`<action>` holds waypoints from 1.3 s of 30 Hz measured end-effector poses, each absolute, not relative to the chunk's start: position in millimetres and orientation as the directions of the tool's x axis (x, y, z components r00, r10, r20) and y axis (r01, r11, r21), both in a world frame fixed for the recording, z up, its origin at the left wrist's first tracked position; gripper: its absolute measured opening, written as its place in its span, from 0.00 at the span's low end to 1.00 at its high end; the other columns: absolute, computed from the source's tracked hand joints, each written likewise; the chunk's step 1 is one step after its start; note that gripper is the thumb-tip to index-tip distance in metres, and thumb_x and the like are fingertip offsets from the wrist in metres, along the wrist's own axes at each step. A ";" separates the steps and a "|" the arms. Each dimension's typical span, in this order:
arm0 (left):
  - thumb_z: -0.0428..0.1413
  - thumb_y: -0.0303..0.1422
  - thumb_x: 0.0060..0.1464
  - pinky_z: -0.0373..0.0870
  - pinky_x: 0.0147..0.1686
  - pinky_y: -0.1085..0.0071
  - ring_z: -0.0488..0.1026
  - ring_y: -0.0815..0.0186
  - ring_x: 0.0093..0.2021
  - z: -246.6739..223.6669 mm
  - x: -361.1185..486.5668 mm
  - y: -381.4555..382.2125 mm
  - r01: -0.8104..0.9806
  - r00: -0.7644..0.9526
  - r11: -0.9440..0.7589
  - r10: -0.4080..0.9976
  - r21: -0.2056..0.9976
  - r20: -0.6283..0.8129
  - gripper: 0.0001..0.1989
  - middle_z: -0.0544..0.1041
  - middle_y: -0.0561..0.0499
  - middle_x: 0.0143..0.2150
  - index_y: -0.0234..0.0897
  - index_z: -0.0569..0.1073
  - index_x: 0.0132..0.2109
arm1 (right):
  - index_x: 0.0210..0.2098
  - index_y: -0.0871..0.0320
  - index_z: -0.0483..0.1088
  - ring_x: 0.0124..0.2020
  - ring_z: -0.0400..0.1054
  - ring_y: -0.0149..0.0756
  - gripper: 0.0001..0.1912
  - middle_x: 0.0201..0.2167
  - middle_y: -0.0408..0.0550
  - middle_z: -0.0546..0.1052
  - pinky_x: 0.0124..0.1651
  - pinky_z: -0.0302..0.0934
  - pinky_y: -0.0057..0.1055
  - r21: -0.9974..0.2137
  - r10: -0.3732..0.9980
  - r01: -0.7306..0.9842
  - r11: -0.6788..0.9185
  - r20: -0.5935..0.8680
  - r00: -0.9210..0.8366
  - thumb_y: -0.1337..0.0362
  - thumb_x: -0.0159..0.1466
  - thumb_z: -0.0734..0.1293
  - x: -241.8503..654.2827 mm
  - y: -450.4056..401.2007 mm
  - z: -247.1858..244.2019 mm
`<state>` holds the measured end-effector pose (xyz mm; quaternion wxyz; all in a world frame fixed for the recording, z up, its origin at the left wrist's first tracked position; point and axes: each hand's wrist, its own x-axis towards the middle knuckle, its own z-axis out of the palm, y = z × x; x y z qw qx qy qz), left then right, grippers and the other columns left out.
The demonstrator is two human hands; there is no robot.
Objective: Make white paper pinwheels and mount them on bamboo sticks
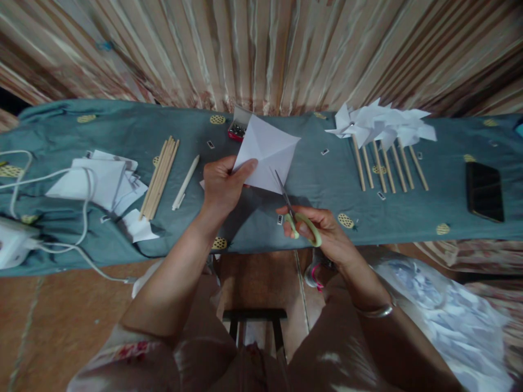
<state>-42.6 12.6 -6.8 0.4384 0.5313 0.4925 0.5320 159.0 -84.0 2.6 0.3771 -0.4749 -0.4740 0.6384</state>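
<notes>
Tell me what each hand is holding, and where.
Left hand: the creased white paper, by its lower left edge. Right hand: the scissors, by the green handles.

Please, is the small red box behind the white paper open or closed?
Open. The red box has its lid raised, and small shiny pieces show inside.

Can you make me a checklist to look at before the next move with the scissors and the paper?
1. Left hand holds the white paper: ok, thumb on top.
2. Right hand has the green-handled scissors: ok.
3. Left thumb away from the blades: ok, it's left of them.
4. Blades lined up with a crease: cannot tell.
5. Little red box shut: not ok, its lid is up and shiny bits show.
6. Wooden sticks on the left bundled: ok, side by side.
</notes>
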 end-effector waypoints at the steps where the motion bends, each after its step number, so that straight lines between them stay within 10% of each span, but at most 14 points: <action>1: 0.66 0.41 0.51 0.55 0.20 0.74 0.61 0.72 0.21 -6.8 -42.6 12.3 0.056 -0.053 -0.131 0.990 0.990 0.134 0.18 0.65 0.57 0.19 0.37 0.71 0.22 | 0.46 0.58 0.79 0.27 0.65 0.31 0.32 0.26 0.43 0.73 0.37 0.67 0.35 -0.963 0.931 -0.027 -0.267 -0.251 -0.264 0.39 0.55 0.74 158.9 -83.9 2.7; 39: 0.66 0.40 0.48 0.61 0.22 0.74 0.65 0.70 0.22 -2.2 -41.5 7.6 -0.006 0.017 -0.005 1.000 1.000 0.006 0.15 0.70 0.55 0.19 0.36 0.74 0.23 | 0.43 0.53 0.81 0.26 0.69 0.27 0.20 0.25 0.39 0.76 0.34 0.70 0.28 -0.942 0.916 -0.037 -0.334 -0.315 -0.247 0.52 0.54 0.79 163.0 -82.4 -5.1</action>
